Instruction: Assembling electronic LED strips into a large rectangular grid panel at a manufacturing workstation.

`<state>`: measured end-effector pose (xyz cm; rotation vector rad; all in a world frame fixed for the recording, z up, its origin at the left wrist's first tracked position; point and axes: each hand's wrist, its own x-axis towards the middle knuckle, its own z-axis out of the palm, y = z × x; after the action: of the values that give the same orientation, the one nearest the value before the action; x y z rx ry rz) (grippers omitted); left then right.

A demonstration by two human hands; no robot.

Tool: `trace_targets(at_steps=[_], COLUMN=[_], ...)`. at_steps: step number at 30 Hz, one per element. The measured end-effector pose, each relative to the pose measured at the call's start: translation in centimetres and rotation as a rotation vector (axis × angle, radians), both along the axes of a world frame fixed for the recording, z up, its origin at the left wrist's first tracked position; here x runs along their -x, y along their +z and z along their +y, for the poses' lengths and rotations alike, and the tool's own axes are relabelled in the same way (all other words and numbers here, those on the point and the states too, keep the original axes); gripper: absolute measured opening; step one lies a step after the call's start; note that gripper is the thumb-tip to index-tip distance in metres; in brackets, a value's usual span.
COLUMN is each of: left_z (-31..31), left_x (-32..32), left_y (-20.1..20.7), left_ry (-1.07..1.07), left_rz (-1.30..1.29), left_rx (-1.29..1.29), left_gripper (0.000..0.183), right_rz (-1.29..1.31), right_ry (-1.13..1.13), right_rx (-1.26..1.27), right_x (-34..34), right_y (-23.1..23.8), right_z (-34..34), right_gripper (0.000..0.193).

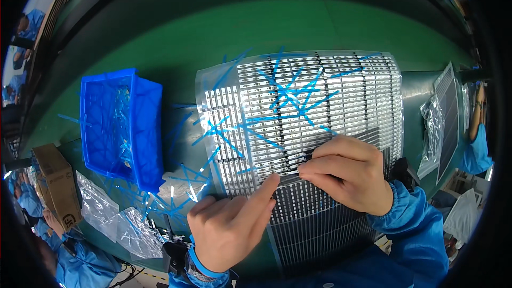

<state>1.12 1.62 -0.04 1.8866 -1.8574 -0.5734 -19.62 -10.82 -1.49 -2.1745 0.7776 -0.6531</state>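
Observation:
Under both hands lies a clear sheet [396, 60] covered with rows of small white-and-black strip pieces. My left hand [226, 229] rests over its lower left part, index finger stretched out and its tip touching a row; the thumb sits apart below it, the other fingers bend. To its right, my right hand [346, 176] is closed in a pinch at the same row, but what lies between the fingertips is too small to make out. Thin blue film strips [290, 96] are scattered across the sheet. A dark panel with narrow columns [314, 234] lies nearest me, partly under the sheet.
On the left stands a blue bin [149, 128] with film scraps inside. More scraps and clear plastic bags [141, 232] lie below it, near a cardboard box [56, 181]. At right are a plastic bag [431, 133] and a dark panel [449, 122]. Co-workers in blue sit around.

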Motion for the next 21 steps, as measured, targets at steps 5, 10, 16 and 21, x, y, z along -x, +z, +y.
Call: trace_targets(at_steps=[5,10,16,21], left_z=[0.0,0.0,0.1,-0.3], left_x=[-0.1,0.0,0.2,0.9], left_y=[0.1,0.2,0.1,1.1], left_ry=[-0.002,-0.003,0.004,0.001], left_rz=[0.003,-0.001,-0.027,-0.121], left_rx=[-0.001,0.000,0.016,-0.006], left_gripper=[0.044,0.043,0.043,0.036], right_rz=[0.010,0.000,-0.007,-0.013], right_ry=[0.014,0.004,-0.002,-0.004], right_rx=[-0.026,-0.036,-0.023,-0.031], right_x=[0.0,0.0,0.0,0.0], right_y=[0.3,0.3,0.4,0.4], right_z=[0.0,0.1,0.0,0.0], right_gripper=[0.016,0.016,0.017,0.018])
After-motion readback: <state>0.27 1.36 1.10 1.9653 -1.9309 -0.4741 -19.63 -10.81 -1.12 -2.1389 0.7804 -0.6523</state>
